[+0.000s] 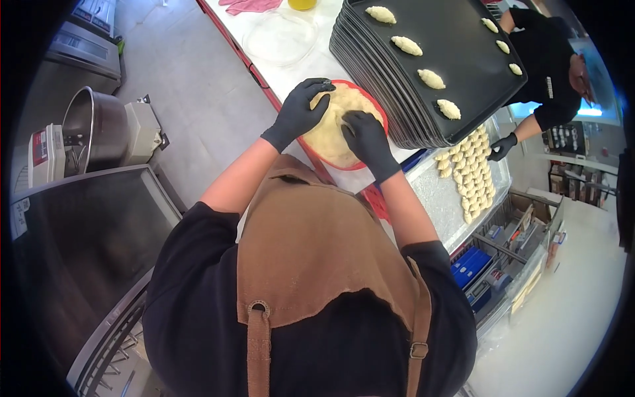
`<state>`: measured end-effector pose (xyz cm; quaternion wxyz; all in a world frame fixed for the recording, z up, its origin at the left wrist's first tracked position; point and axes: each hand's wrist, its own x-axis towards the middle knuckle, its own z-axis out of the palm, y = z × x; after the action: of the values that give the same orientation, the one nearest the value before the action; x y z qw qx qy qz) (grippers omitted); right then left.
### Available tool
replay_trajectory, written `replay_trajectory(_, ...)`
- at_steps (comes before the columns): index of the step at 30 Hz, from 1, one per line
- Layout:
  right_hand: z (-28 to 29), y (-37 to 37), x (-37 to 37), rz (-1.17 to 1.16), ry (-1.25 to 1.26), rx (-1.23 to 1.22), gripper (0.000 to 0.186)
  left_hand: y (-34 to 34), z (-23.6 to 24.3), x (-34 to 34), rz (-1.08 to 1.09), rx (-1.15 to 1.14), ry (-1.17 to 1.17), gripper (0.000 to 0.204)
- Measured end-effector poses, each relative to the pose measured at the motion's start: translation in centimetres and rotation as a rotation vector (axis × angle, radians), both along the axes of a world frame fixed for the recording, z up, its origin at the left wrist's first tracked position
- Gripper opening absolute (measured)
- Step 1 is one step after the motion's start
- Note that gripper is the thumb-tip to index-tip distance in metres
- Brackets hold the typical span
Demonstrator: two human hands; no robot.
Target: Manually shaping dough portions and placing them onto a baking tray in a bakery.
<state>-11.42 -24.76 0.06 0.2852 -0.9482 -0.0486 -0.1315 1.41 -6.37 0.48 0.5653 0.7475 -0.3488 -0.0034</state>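
A round bowl with a red rim (378, 104) holds a soft, lumpy pale yellow mass (336, 132); whether it is dough or cheese I cannot tell. My left hand (304, 109), in a black glove, lies over the bowl's left side, thumb and fingers apart, touching the mass near the rim. On the right side my right hand (368, 140), gloved too, has its fingers curled into the mass, their tips partly hidden. Just right of the bowl rises a tall stack of dark baking trays (397, 89). Several small shaped dough pieces (406, 45) lie spaced out on the top tray.
A clear round lid (280, 36) and a pink cloth (250, 5) lie beyond the bowl. Rows of shaped dough pieces (471, 175) cover part of a floured board at right, where a co-worker's gloved hand (503, 147) reaches in. A mixer bowl (96, 129) stands at left.
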Motion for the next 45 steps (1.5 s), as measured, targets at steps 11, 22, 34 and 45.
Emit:
replay_trajectory(11,0.9,1.1,1.4,-0.247,0.127,0.127,0.025,1.4,-0.8,-1.3,-0.045,0.121,-0.075,0.037)
replay_trajectory(22,1.4,-3.6,0.6,-0.364,0.74,1.592,0.027,1.2,0.0,-2.1,-0.035,0.495,-0.509,0.068)
replay_trajectory(34,4.3,-1.8,-0.5,-0.311,0.593,1.086,0.031,0.8,2.4,-2.3,-0.367,0.18,0.242,0.046)
replay_trajectory(45,6.1,-1.9,0.3,-0.245,0.652,1.296,0.032,0.1,1.9,-2.1,-0.28,0.181,0.025,0.065)
